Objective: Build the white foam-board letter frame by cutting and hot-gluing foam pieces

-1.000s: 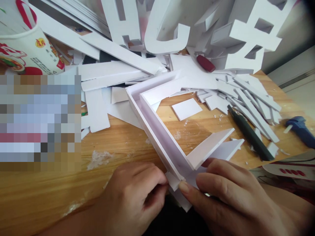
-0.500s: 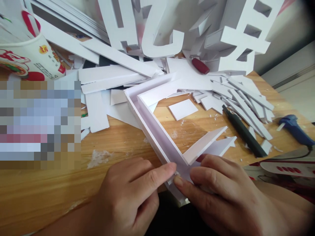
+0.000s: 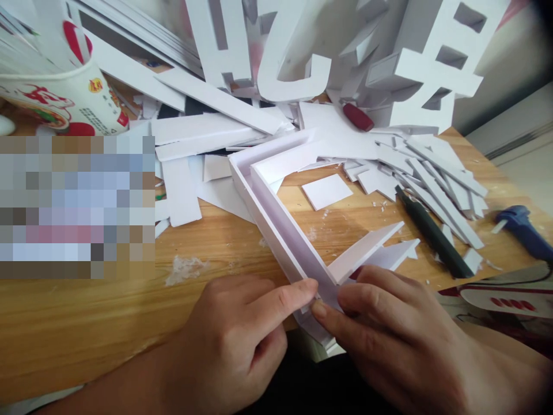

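Note:
A white foam-board letter frame point(image 3: 283, 230), a channel with upright side walls, lies angled over the table's near edge. My left hand point(image 3: 246, 328) is at its lower left wall, with the index fingertip pressed on the wall's top edge and the other fingers curled. My right hand point(image 3: 397, 328) is closed around the lower end; its thumb tip rests on the wall close to my left index fingertip. The right fingers reach toward the inside of the channel, and their tips are partly hidden. Two loose-ended white flaps stick out to the right of the corner.
White foam-board strips point(image 3: 444, 184) and scraps cover the table's back. Finished white letters point(image 3: 298, 52) stand behind. At right lie a dark green tool point(image 3: 432, 230) and a blue glue gun point(image 3: 521, 230). A red-handled tool point(image 3: 358, 117) and a paper cup point(image 3: 64, 98) are farther back.
The whole view has shifted slightly, so things sit farther right in the picture. Both hands stay at the same place on the foam-board frame, with barely any finger movement.

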Available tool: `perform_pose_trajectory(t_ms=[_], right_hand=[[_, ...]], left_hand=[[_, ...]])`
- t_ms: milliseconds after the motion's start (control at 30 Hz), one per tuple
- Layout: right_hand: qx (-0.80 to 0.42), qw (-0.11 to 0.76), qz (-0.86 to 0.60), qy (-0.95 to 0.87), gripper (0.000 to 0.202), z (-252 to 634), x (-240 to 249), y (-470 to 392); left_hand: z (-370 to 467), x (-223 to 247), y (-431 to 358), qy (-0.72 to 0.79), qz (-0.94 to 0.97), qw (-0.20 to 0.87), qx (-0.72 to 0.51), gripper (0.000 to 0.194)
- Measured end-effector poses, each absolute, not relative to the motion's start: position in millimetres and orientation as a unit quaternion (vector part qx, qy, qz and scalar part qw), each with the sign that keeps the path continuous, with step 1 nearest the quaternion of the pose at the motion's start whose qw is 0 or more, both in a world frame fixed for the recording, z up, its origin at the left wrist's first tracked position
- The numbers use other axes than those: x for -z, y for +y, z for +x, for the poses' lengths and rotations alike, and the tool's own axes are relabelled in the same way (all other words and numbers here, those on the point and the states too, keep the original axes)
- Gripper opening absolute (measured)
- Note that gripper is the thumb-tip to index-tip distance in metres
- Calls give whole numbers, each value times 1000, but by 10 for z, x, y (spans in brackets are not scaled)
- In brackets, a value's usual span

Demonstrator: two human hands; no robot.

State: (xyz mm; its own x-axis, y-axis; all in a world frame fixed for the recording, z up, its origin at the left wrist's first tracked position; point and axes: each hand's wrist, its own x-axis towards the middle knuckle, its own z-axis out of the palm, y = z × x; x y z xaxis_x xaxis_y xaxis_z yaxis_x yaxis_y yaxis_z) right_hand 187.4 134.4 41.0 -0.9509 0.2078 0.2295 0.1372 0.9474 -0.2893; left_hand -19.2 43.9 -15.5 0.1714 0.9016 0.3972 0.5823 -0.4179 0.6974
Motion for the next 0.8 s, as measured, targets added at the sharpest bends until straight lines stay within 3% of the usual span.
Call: perform_pose_trajectory(t_ms=[167,300,533,800], right_hand=[[-120,124,-80,-982,27,1904,-422,1365],[-141,126,-87,-978,28,1975,-367,1353],[-161,199,-199,-946,19,1852,-412,1227],[-135,90,-201,-966,19,1576,-457,1319]], left_hand=[[-226,125,431,495,732,236,-404,41],[-284,85,378,534,699,196,-434,35],[-223,122,367,589,657,251,-399,25],[-215,151,376,608,630,278,-396,25]])
